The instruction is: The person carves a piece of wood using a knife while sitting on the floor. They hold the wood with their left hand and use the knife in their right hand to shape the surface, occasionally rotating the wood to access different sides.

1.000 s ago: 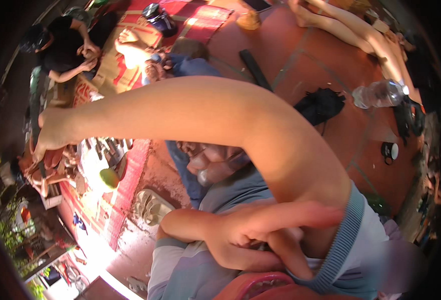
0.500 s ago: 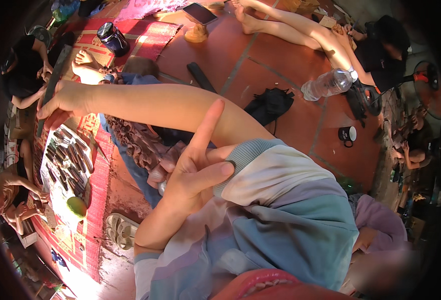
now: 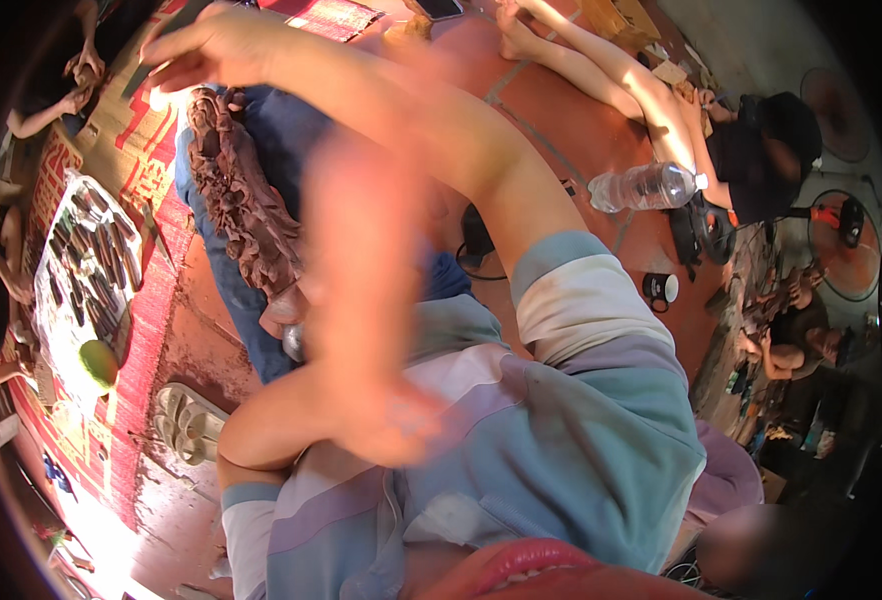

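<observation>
A reddish-brown carved wooden figure [image 3: 246,200] lies across the blue cloth over my legs. Its head end points up and left; a rounded pale-brown base is at the lower end. My right hand [image 3: 206,50] reaches past the figure's far end, fingers closed at the edge of a long dark flat strip [image 3: 136,80], most of which is lost in the dark rim. Close in front of me, my left hand [image 3: 366,300] is smeared by motion, so its fingers cannot be made out. It covers part of my lap.
At left, a white tray [image 3: 46,335] of several carving tools lies on a red mat with a green round fruit [image 3: 97,366]. Sandals [image 3: 191,422] lie nearby. At right are a water bottle [image 3: 646,187], black mug [image 3: 660,291] and fan [image 3: 843,245]. Other people sit around.
My right hand has moved up and right, nearer the picture's top. My left hand, earlier with a finger pointing up, is now blurred by motion. The view has shifted, uncovering more of the carved figure.
</observation>
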Demonstrator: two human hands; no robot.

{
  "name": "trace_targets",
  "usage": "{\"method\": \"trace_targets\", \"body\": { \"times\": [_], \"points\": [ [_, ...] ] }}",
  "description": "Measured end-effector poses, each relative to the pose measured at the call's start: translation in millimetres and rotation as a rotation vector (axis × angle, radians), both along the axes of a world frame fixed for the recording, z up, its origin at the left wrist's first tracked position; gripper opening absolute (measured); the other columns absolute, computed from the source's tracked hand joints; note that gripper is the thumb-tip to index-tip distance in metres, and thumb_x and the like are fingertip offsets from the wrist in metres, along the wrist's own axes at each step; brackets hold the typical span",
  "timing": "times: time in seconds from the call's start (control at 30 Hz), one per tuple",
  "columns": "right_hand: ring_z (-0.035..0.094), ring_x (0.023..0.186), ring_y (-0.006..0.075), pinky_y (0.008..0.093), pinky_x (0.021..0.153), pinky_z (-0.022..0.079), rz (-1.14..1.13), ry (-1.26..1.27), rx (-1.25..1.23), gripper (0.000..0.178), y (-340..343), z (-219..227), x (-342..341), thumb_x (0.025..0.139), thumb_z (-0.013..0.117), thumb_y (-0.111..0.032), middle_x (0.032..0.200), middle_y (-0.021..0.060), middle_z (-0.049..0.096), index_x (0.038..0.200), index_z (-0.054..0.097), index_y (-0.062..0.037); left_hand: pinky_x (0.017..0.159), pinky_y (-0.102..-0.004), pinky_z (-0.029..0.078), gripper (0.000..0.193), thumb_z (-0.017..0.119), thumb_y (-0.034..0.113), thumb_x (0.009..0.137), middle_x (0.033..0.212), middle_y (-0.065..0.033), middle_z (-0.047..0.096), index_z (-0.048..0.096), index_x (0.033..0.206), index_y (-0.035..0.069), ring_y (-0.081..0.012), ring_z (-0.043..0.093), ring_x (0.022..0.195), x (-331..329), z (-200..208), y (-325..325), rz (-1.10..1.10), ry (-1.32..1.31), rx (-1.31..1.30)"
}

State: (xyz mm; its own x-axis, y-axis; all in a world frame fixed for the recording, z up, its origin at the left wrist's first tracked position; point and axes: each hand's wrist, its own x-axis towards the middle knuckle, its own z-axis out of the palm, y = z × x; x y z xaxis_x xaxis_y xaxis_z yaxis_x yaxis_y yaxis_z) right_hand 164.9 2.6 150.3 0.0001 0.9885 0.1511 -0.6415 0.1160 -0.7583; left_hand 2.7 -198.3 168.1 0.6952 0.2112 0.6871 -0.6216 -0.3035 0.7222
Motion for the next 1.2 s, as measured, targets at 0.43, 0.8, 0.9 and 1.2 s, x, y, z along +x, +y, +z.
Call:
{"method": "trace_targets", "body": {
  "times": [0.43,0.8,0.9,1.2],
  "points": [
    [0.067,0.072,0.0160,0.0260,0.060,0.055,-0.167,0.052,-0.166,0.005,-27.3,-34.1,81.1,0.088,0.062,-0.011,0.083,0.0036,0.068,0.093,0.063,-0.0103,0.080,-0.0383,0.046,0.015,0.066,0.013,0.080,0.096,-0.0145,0.066,0.067,0.089,0.002,-0.0289,0.061,0.088,-41.8,-1.5,63.4,-0.033,0.653,-0.093],
    [0.067,0.078,0.0168,0.0303,0.068,0.058,-0.028,0.217,-0.245,0.012,-24.8,-111.9,37.2,0.089,0.061,-0.012,0.092,0.0077,0.066,0.100,0.059,-0.0103,0.087,-0.0336,0.048,0.042,0.058,0.020,0.090,0.119,-0.0180,0.058,0.048,0.124,-0.002,-0.0263,0.059,0.102,-23.0,56.2,14.1,0.528,-0.537,-0.385],
    [0.067,0.077,0.0166,0.0299,0.067,0.058,-0.085,0.246,-0.313,0.010,-33.0,-133.8,23.0,0.090,0.059,-0.009,0.089,0.0077,0.066,0.100,0.059,-0.0101,0.081,-0.0345,0.049,0.033,0.057,0.016,0.088,0.121,-0.0184,0.056,0.057,0.117,0.001,-0.0276,0.059,0.100,-51.5,49.8,38.2,0.366,-0.179,-0.186],
    [0.067,0.076,0.0157,0.0273,0.065,0.058,-0.146,0.083,-0.246,0.014,-32.1,-141.0,12.7,0.090,0.059,-0.010,0.088,0.0081,0.066,0.104,0.056,-0.0089,0.080,-0.0388,0.048,0.027,0.052,0.006,0.091,0.121,-0.0210,0.054,0.059,0.115,-0.003,-0.0311,0.059,0.099,-53.3,16.4,69.9,-0.017,-0.135,-0.329]
  ]
}}
